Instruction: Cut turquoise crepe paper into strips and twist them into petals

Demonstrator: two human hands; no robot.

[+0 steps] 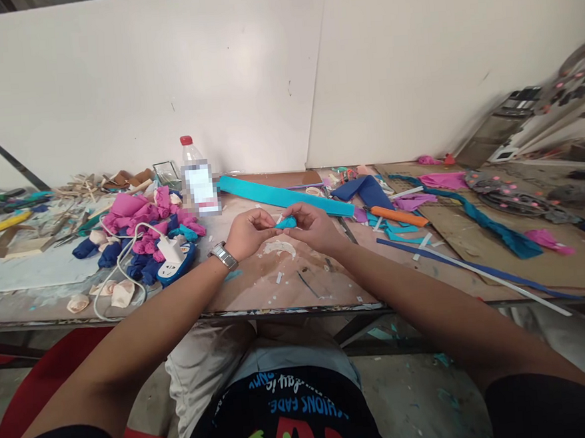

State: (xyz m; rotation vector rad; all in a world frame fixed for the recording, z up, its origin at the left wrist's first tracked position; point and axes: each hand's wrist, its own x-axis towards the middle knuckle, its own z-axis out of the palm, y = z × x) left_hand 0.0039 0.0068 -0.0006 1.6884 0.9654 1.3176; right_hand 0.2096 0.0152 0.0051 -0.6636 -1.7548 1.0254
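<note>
A small turquoise bundle of crepe paper (286,223) is pinched between my two hands, just above the table top. My left hand (249,234), with a metal watch at its wrist, grips the bundle from the left. From the other side my right hand (313,227) holds it, thumb and fingers drawn together. The fingers partly hide the bundle, so its full shape does not show. Behind the hands lies a long turquoise paper strip (285,197), slanting across the table.
To the left sit a heap of pink and navy crumpled paper flowers (137,220) and a blue-and-white power strip (175,264) with a cable. A bottle (188,149) stands behind. On the right are an orange cutter (399,215), paper scraps and a teal strip (493,228) on cardboard.
</note>
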